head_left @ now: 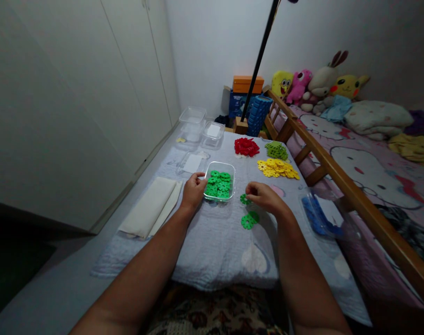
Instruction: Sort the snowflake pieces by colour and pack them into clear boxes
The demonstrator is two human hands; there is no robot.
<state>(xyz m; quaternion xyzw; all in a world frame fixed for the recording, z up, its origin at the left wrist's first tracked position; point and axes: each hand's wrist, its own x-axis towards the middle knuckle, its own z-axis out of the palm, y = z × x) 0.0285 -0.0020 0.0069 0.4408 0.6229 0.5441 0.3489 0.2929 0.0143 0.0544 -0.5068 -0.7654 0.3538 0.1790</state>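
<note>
A clear plastic box (234, 179) stands on the cloth-covered table, filled with green notched plastic discs (218, 184). My left hand (195, 188) is closed on the box's left rim, thumb and fingers at the edge. To the right of the box, my right hand (264, 196) pinches a single green disc (244, 199) at its fingertips, just above or at the cloth. Below that hand, a couple more green discs (248, 220) lie overlapping on the cloth. The fingertips of the right hand are partly hidden behind its knuckles.
Piles of red discs (246, 147), yellow discs (277, 168) and light green discs (276, 150) lie farther back. A box of blue pieces (316, 216) sits at right, beside the wooden bed rail (323, 163). Folded cream cloth (149, 207) and clear containers (193, 116) are at left.
</note>
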